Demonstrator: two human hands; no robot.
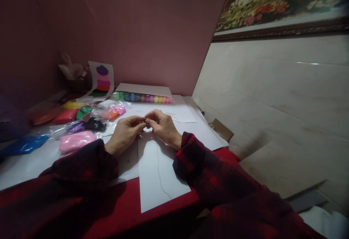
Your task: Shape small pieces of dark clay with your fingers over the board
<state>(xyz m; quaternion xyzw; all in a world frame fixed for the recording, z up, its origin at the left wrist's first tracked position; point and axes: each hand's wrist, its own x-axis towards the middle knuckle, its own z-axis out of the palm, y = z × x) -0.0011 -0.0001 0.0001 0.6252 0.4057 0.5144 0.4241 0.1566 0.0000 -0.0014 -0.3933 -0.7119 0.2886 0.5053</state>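
My left hand (124, 134) and my right hand (163, 127) were close together, fingertips touching, over the white sheet (158, 173). Both were pinched shut on a tiny bit (146, 123) of something between them. It was so small and the light was so dim that I could not tell what it was, or its color.

I think that little bit could have slipped out. If my fingers squeezed too hard or let go, it might have dropped on the sheet under my hands, or rolled toward my sleeves and off the red edge of the worktop (128, 210).

A thin dark line (159, 170) ran down the sheet just under my right hand. I could not tell if it was drawn or a thread. If it was a thread, my sleeve could have dragged it.

To the left of my left hand lay soft clay packs: a pink pack (75, 140) near, a black lump (94, 124), a red pack (65, 116) and a blue pack (24, 144) farther off. My left elbow could have bumped them. Past my hands, a row of colored balls (143, 98) sat by the wall, well apart from me.
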